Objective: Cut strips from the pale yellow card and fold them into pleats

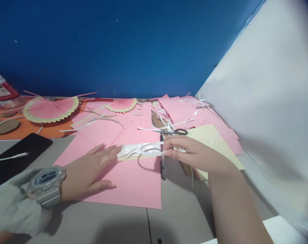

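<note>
My left hand (93,169) lies flat on a pink paper sheet (141,186), fingers stretched out, their tips on the left end of a pale yellow paper strip (127,153). Glossy white bands lie along that strip. My right hand (184,149) pinches the right end of a narrow white strip (152,144), which loops up off the yellow paper and casts a curved shadow. Just left of my right fingertips lies a utility knife (163,169) along the pink sheet's right edge. Behind my right hand are scissors with black handles (180,131).
Pleated pink-and-yellow paper fans (51,109) lie at the back left on orange paper (65,130). A black phone-like slab (24,156) with a white cable (10,157) is at left. Pink sheets (184,112), paper scraps and yellow paper (207,135) cover the back right, below a blue wall (118,51).
</note>
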Demonstrator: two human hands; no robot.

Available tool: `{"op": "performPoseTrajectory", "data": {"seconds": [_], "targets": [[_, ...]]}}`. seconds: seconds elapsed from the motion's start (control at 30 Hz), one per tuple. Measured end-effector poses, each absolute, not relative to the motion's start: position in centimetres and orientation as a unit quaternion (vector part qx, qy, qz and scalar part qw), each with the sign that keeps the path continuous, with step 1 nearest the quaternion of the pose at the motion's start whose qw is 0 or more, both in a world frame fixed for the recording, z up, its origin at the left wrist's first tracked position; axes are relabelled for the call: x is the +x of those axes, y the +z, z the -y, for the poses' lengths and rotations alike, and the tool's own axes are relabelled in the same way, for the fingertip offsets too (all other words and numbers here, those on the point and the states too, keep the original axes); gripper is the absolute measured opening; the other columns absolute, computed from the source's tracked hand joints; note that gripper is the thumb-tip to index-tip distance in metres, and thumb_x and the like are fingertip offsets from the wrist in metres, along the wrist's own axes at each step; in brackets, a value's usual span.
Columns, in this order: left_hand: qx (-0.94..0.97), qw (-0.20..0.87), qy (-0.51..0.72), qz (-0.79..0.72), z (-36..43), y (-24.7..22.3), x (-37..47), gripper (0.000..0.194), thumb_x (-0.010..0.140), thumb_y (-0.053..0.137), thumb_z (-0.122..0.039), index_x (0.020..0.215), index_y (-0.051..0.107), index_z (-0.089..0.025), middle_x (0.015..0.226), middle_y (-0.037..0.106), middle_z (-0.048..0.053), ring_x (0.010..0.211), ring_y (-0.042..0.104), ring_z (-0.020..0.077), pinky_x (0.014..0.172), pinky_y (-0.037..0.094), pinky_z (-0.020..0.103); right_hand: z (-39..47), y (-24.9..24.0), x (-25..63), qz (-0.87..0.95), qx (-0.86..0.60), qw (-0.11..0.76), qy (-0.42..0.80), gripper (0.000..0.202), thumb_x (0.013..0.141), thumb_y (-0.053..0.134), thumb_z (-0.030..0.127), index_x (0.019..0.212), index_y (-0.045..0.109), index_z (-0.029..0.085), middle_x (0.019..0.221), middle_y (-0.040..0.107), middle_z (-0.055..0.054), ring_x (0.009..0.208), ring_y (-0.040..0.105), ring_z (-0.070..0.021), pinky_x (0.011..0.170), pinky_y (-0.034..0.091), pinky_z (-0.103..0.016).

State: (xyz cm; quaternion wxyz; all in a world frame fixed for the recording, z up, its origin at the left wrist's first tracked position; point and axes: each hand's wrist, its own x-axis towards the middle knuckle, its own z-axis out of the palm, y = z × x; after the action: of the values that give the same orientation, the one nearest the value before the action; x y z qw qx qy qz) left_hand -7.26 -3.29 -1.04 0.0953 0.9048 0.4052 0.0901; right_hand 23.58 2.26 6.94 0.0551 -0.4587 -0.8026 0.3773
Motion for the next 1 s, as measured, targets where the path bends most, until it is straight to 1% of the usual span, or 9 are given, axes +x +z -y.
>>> {"op": "performPoseTrajectory", "data": {"seconds": [0.13,0.27,0.4,0.5,0.63,0.7,0.83,0.93,1.0], "targets": [[0.896,0.054,0.087,-0.432,5.9,-2.0,-8.4,0.067,0.085,0.051,-0.055,0.138,0.034,-0.018,0.149,0.033,0.012,0.138,0.027,0.0260,0.113,0.018,0.045,-1.9,5.8,21.3,0.867,-0.417,0.135,0.238,0.025,0.095,0.040,0.028,0.075,0.055,0.023,0.083,0.059,0.002,0.088,0.052,-0.0150,0.083,0.039,-0.030],[0.858,0.035,0.111,-0.500,7.8,-1.8,-9.2,0.061,0.086,0.049,-0.051,0.137,0.035,-0.020,0.148,0.037,0.007,0.139,0.024,0.0264,0.112,0.022,0.045,-2.1,3.5,19.8,0.907,-0.390,0.089,0.129,0.024,0.092,0.043,0.017,0.074,0.057,0.020,0.087,0.058,-0.002,0.091,0.052,-0.0176,0.091,0.035,-0.037],[0.853,0.038,0.113,-0.508,8.3,-1.3,-9.5,0.058,0.084,0.054,-0.044,0.136,0.038,-0.022,0.143,0.043,0.004,0.136,0.031,0.0276,0.108,0.030,0.044,-2.4,2.5,19.7,0.900,-0.405,0.082,0.139,0.008,0.086,0.059,0.030,0.086,0.061,0.023,0.099,0.058,-0.003,0.099,0.051,-0.0207,0.086,0.041,-0.037],[0.859,0.035,0.135,-0.493,8.2,-1.1,-9.6,0.051,0.085,0.052,-0.038,0.133,0.041,-0.024,0.140,0.047,0.003,0.132,0.037,0.0259,0.108,0.030,0.042,-1.8,2.7,18.8,0.896,-0.403,0.124,0.142,0.019,0.086,0.058,0.030,0.104,0.058,0.022,0.113,0.057,-0.005,0.106,0.050,-0.0211,0.090,0.041,-0.037],[0.867,0.039,0.146,-0.474,7.9,-0.4,-9.5,0.045,0.083,0.056,-0.038,0.125,0.048,-0.023,0.137,0.049,0.004,0.129,0.038,0.0249,0.106,0.032,0.039,0.5,2.2,15.3,0.928,-0.297,0.151,0.166,0.034,0.094,0.046,0.025,0.127,0.046,0.017,0.126,0.056,-0.007,0.117,0.045,-0.0194,0.101,0.034,-0.035],[0.872,0.047,0.136,-0.468,7.7,0.0,-9.5,0.043,0.082,0.058,-0.040,0.120,0.051,-0.023,0.135,0.050,0.004,0.129,0.038,0.0257,0.105,0.033,0.039,1.6,1.5,13.2,0.939,-0.260,0.156,0.162,0.032,0.095,0.045,0.030,0.121,0.049,0.014,0.121,0.059,-0.010,0.113,0.048,-0.0214,0.100,0.034,-0.038],[0.865,0.067,0.152,-0.474,7.4,0.3,-9.6,0.046,0.082,0.057,-0.040,0.123,0.048,-0.022,0.133,0.051,0.005,0.126,0.041,0.0251,0.104,0.035,0.039,2.4,0.3,10.7,0.940,-0.257,0.143,0.172,0.021,0.097,0.039,0.029,0.097,0.057,0.018,0.096,0.066,-0.004,0.097,0.055,-0.0190,0.098,0.031,-0.039],[0.847,0.092,0.184,-0.490,7.4,0.1,-9.6,0.045,0.084,0.055,-0.040,0.124,0.048,-0.022,0.133,0.052,0.005,0.124,0.044,0.0234,0.104,0.036,0.037,1.9,-0.3,10.2,0.937,-0.251,0.152,0.189,0.019,0.097,0.040,0.028,0.091,0.055,0.020,0.093,0.066,-0.002,0.090,0.054,-0.0166,0.095,0.029,-0.037],[0.827,0.137,0.198,-0.507,7.5,0.0,-9.6,0.035,0.086,0.052,-0.040,0.117,0.054,-0.024,0.130,0.053,0.003,0.124,0.044,0.0227,0.104,0.037,0.037,1.6,-0.7,10.1,0.934,-0.247,0.153,0.210,0.020,0.097,0.039,0.029,0.087,0.053,0.020,0.091,0.065,-0.001,0.087,0.053,-0.0150,0.094,0.029,-0.035]]}}
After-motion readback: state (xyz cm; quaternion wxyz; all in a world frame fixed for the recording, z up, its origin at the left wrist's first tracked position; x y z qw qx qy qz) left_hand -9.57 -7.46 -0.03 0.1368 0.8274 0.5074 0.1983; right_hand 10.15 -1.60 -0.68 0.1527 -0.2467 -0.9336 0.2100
